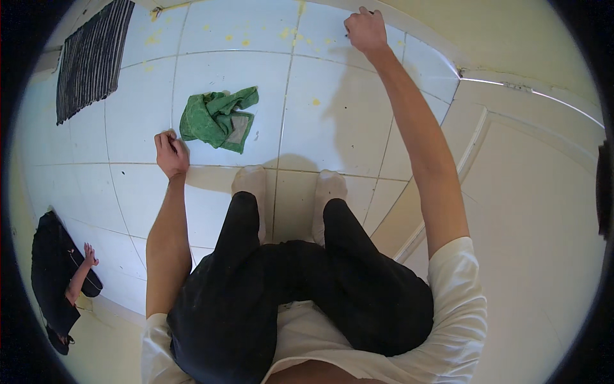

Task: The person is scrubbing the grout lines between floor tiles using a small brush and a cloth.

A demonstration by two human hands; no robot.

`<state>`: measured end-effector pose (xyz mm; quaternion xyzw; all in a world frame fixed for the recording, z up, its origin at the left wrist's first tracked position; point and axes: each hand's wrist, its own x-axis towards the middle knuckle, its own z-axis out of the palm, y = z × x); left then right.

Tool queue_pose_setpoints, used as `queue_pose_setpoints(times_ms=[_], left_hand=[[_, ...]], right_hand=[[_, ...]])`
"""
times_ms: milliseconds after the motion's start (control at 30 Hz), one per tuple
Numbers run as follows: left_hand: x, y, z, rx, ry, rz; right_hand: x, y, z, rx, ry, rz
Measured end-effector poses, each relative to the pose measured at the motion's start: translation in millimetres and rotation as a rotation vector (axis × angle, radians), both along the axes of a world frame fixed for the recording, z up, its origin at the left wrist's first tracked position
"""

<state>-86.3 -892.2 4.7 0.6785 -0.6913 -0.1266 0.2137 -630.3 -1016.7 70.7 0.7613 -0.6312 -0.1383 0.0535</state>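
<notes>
Seen from above, on a floor of white tiles (224,70): a crumpled green cloth (208,121), just ahead and to the right of the left hand (171,155). Near enough to the hand to leave contact uncertain; cannot tell whether touching or barely apart. Longest stretch of the cloth slanting from near left to far right, with one corner pointing toward the wall side. Left hand clearly the nearer; right hand (367,31) well apart, at the far end of an outstretched arm, low by the foot of the wall (524,38).

Left hand resting on the tiles, with fingers curled in and pressed together; cannot tell whether hollow or holding something. Right hand closed around a small dark object (370,11), too hidden to identify.

Cloth soft-looking and bunched into thick folds, with a flatter greyish patch at the lower right. Beyond it, scattered yellow spots (245,43) on the floor.
</notes>
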Motion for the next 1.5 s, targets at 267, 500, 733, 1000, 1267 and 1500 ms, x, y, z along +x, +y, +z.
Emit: queue_pose_setpoints(times_ms=[267,500,733,1000,1267,1500], left_hand=[[-4,-2,1,0.004,-0.01,0.006],[-5,0,4,0.014,-0.01,0.009],[-2,0,3,0.01,-0.016,0.006],[-3,0,2,-0.014,-0.007,0.001],[2,1,-1,0.004,-0.015,0.002],[-1,0,-1,-0.004,0.002,0.004]], right_hand=[[-6,-1,0,-0.036,-0.034,0.025],[-2,-2,5,0.122,-0.02,-0.058],[0,-7,7,0.245,-0.005,-0.163],[-10,-3,7,0.14,-0.039,-0.204],[-11,-2,-4,-0.015,-0.013,-0.101],[-12,-3,-2,-0.007,0.029,-0.103]])
